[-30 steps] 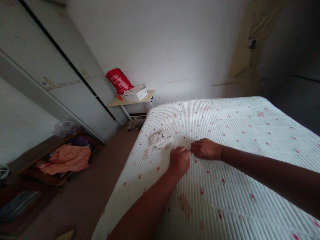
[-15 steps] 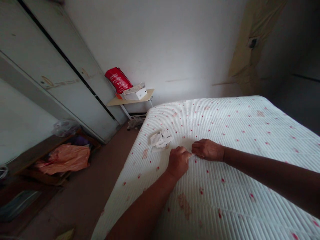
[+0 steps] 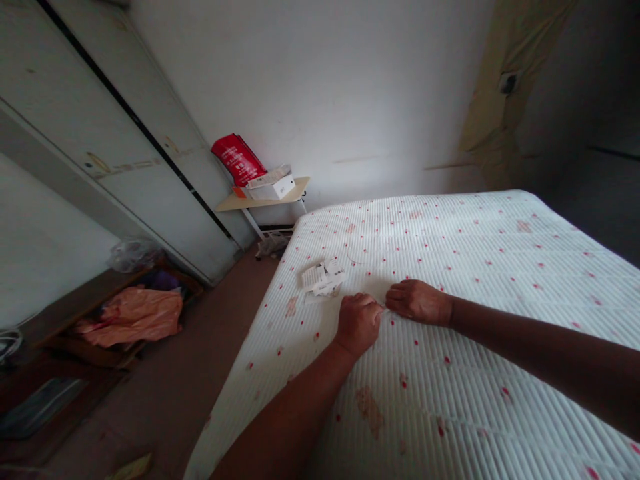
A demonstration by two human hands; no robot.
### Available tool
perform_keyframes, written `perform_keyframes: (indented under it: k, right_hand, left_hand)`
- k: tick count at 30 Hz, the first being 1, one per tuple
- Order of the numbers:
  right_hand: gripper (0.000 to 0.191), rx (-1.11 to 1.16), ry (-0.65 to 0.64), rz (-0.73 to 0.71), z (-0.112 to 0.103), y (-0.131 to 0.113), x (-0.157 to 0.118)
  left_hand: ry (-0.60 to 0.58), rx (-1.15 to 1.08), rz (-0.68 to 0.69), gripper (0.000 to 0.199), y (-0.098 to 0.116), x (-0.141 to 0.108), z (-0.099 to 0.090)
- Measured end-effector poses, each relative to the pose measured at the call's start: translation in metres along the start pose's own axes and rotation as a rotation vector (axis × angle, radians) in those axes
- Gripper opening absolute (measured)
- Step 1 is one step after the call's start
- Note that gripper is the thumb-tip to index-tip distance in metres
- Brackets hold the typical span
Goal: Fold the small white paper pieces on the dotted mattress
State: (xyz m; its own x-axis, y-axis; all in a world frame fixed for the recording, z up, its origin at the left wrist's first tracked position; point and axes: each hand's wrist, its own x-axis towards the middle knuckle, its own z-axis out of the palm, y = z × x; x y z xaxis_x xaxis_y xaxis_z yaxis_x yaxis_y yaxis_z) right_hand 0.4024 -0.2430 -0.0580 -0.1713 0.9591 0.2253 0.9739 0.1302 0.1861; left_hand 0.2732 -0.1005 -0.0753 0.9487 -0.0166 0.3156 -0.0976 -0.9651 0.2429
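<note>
Close together over the bed cover [image 3: 475,267], white and ribbed with small red marks, are both of my hands. My left hand [image 3: 359,322] is closed, its fingertips pinching something small and pale at the gap between the hands. Just to its right, my right hand [image 3: 416,301] is also closed, knuckles up, its fingertips turned toward the left hand. What the fingers grip is too small and too covered to name. Beyond the left hand lie white printed papers or labels [image 3: 323,277], and a thin curved thread [image 3: 355,257] rests past them.
Against the back wall stands a small table [image 3: 235,202] bearing a red plastic bag [image 3: 239,159] and a white box [image 3: 273,187]. At the left are tall cabinet doors [image 3: 115,133] and a low wooden shelf with an orange bag [image 3: 143,315]. The bed's left edge drops to brown floor.
Both hands stay in almost the same place, still closed and close together. The whole view has shifted very slightly; the papers and other things lie as before.
</note>
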Motion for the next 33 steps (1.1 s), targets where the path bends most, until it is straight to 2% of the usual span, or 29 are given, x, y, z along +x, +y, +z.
perform_keyframes:
  k: [11,15,18,21,23,25,28,33]
  right_hand:
    - [0.029,0.086,0.020,0.034,-0.002,-0.002,-0.011]
    - [0.024,0.280,0.091,0.119,0.001,-0.005,-0.021]
    - [0.022,0.636,0.216,0.337,0.006,-0.003,-0.030]
    - [0.016,0.969,0.383,0.811,0.008,0.001,-0.031]
    - [0.014,1.048,0.400,1.089,0.006,0.004,-0.025]
    - [0.016,1.049,0.291,1.144,0.001,0.003,-0.014]
    - [0.014,0.819,0.005,1.057,-0.006,-0.004,0.005]
    - [0.006,0.647,-0.111,1.042,-0.004,-0.013,0.025]
  left_hand:
    - [-0.038,0.135,0.102,0.018,0.002,-0.004,-0.006]
    - [-0.071,0.178,0.110,0.020,0.006,-0.010,-0.012]
    - [-0.086,0.202,0.099,0.022,0.010,-0.015,-0.015]
    - [-0.092,0.221,0.098,0.023,0.013,-0.017,-0.015]
    - [-0.089,0.226,0.098,0.023,0.014,-0.017,-0.016]
    - [-0.087,0.228,0.099,0.024,0.015,-0.017,-0.016]
    - [-0.079,0.228,0.102,0.023,0.015,-0.017,-0.016]
    - [-0.045,0.227,0.098,0.022,0.015,-0.017,-0.013]
